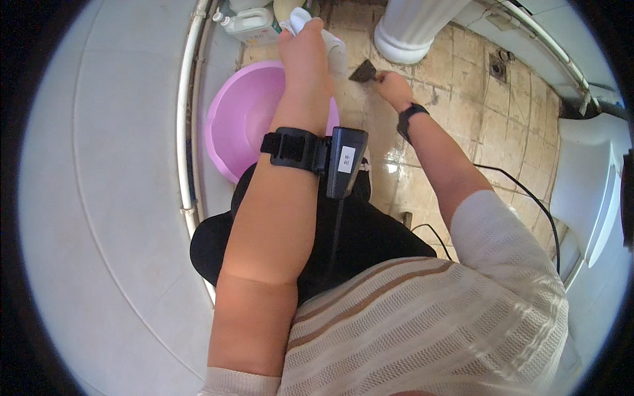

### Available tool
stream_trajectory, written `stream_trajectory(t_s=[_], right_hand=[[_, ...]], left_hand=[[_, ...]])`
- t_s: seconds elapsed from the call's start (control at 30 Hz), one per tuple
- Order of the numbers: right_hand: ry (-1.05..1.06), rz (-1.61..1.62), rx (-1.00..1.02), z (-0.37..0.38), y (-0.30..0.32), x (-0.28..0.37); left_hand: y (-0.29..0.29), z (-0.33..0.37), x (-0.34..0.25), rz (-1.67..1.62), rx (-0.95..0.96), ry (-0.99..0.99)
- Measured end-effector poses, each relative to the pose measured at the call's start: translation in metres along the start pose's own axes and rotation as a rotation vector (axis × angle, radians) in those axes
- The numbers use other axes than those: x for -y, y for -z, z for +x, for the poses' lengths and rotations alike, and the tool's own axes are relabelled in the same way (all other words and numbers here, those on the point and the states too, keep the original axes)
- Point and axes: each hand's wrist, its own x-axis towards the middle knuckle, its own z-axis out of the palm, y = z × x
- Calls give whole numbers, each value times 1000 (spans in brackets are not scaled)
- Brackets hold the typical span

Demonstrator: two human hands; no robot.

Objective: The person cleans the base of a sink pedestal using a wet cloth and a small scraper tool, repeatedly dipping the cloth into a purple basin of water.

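Stretched out over the far side of a pink plastic basin (228, 125), my left hand (305, 41) is closed on what looks like a white cloth (300, 18). Part of the cloth hangs to the right of the hand, and its fingers are mostly hidden. My right hand (395, 90) grips a scraper (363, 70) with a dark, flat blade. The blade points left, low over or touching the tiled floor; I cannot tell which. My left forearm covers the basin's right part.
A white pedestal (404, 39) stands on the stained tile floor (456, 89) beyond my right hand. White jugs (251, 25) sit behind the basin. Pipes (187, 119) run along the left wall. A white toilet (584, 178) is at the right, with a black cable (538, 198) nearby.
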Motion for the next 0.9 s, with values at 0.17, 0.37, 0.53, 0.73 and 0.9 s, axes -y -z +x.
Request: stream_trajectory(t_s=[0.17,0.37,0.53,0.73,0.9], right_hand=[[71,-129,-99,9,9,18],[247,-303,-74,26,37,-23],[160,-250,-77,27,44,-18],[186,-182,-145,22,19,-41],[78,-111,-137,30,18,-35]], left_hand=[[0,-2,5,4,-46,-1],[-5,-8,-3,10,-73,42],[-12,-17,-14,-23,-94,149],[-23,-17,-13,5,30,112],[-29,-27,-18,-91,-18,41]])
